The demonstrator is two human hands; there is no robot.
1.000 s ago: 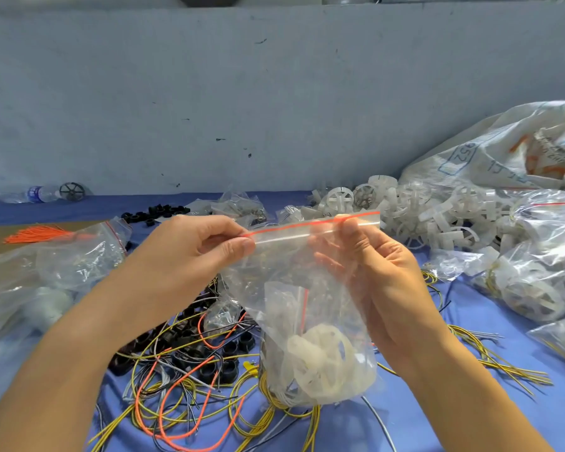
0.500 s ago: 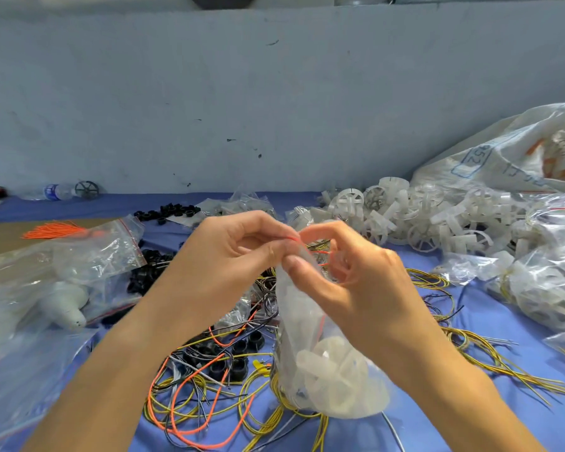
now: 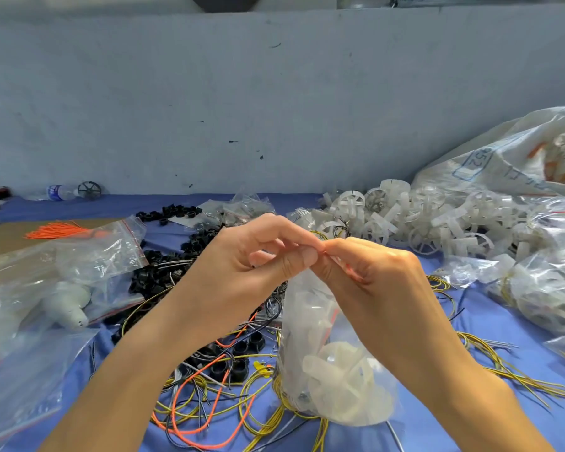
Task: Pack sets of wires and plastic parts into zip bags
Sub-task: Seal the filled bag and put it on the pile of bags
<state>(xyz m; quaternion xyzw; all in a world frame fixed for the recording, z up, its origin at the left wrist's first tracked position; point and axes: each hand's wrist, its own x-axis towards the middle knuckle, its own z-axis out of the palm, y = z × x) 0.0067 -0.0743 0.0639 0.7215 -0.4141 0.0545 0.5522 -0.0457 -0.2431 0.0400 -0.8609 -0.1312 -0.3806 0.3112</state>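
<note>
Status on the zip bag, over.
Left hand and right hand both pinching the zip bag top, fingertips together. White plastic wheel inside. Loose wires beneath, nothing blocking.

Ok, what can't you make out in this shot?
Head view:
zip bag seal: hidden by the left hand and right hand pinching it, so sealed or not is unclear.
bag contents: blurred by crumpled plastic.
bottle label: too small.
sack print: cut off by right edge.

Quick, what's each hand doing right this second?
Left hand: closed, pinching the top of the zip bag.
Right hand: closed, pinching the same bag top beside it.
</note>
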